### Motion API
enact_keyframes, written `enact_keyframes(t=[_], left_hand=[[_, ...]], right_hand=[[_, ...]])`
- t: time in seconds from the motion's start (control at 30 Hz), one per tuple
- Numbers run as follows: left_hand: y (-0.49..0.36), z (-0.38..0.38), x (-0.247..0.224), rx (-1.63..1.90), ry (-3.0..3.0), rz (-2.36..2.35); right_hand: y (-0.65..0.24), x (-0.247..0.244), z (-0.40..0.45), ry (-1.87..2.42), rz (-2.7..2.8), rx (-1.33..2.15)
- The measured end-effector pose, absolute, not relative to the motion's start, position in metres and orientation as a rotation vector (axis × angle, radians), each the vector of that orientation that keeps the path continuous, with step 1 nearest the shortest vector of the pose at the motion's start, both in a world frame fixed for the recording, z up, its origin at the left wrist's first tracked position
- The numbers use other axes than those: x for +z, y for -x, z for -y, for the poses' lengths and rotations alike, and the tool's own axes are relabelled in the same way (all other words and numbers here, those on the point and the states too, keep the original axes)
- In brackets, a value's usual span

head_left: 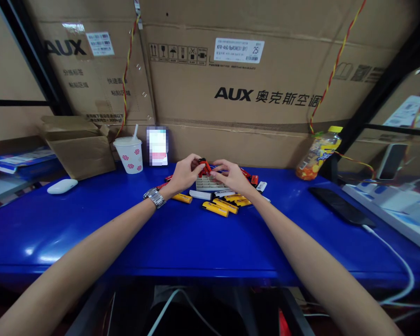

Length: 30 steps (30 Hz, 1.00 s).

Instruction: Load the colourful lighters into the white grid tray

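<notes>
My left hand [184, 173] and my right hand [230, 177] meet over a pale grey slotted plastic rack [206, 183] on the blue table [91, 238]. Between their fingertips, a red stick-shaped item [203, 167] stands at the top of the rack, partly hidden by my fingers. My left fingers seem closed around it, while my right fingers touch close by. Several yellow sticks with black ends [215, 209] lie loose in front of the rack, among white ones [200, 194]. More red ones [254, 179] lie to its right. A metal watch [154, 197] circles my left wrist.
A paper cup with a straw [128, 154], an open cardboard box [77, 149] and a white mouse [62, 186] stand at left. To the right lie a plastic bottle [318, 154], a black phone [341, 206] and a white power strip [381, 200]. Large cartons [266, 70] form the back.
</notes>
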<state>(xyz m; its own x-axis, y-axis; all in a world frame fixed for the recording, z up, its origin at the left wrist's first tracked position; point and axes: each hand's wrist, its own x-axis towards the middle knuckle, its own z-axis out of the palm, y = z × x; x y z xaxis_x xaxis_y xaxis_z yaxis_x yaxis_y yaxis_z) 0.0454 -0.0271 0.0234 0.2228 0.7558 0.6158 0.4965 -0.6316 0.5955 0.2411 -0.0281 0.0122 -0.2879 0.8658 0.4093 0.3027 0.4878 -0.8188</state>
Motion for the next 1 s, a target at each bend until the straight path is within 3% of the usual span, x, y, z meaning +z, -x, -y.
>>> enact_keyframes(t=[0.17,0.6,0.8,1.0], left_hand=[[-0.033,0.019,0.018,1.184,-2.571,-1.308],[-0.025,0.014,0.007,0.701,-2.879,-1.519],[-0.005,0.012,0.023,0.786,-2.744,-1.673],[0.019,0.003,0.026,0.495,-2.681,-1.675]], right_hand=[[-0.276,0.008,0.011,1.146,1.859,0.384],[-0.304,0.024,0.016,1.802,1.887,-0.154],[-0.298,0.032,0.033,2.252,1.906,-0.189],[-0.289,0.029,0.040,2.375,2.012,-0.220]])
